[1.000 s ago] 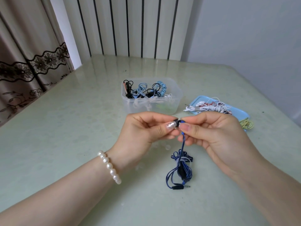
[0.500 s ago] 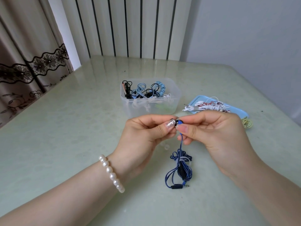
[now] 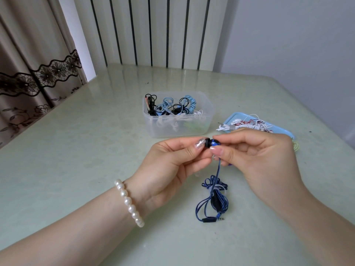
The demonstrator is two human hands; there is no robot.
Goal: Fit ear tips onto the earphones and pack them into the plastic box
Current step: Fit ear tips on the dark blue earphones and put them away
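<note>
My right hand (image 3: 255,152) pinches a blue earbud (image 3: 214,143) between thumb and forefinger above the table. My left hand (image 3: 172,162) pinches a black ear tip (image 3: 207,144) against the earbud's end. The blue cable (image 3: 215,196) hangs from the earbud down to a loose bundle on the table, ending in a jack plug. Behind my hands stands the clear plastic box (image 3: 177,127), holding several coiled earphones in black, light blue, white and green.
A light blue tray (image 3: 284,129) with white and red-and-white earphones lies at the right behind my right hand, and a yellowish cable shows at its near end. The pale green table (image 3: 76,150) meets a striped wall behind; a curtain hangs at left.
Both hands stay pinched together at the earbud. The black tip and blue earbud body now show more plainly between my fingertips than a second ago.
</note>
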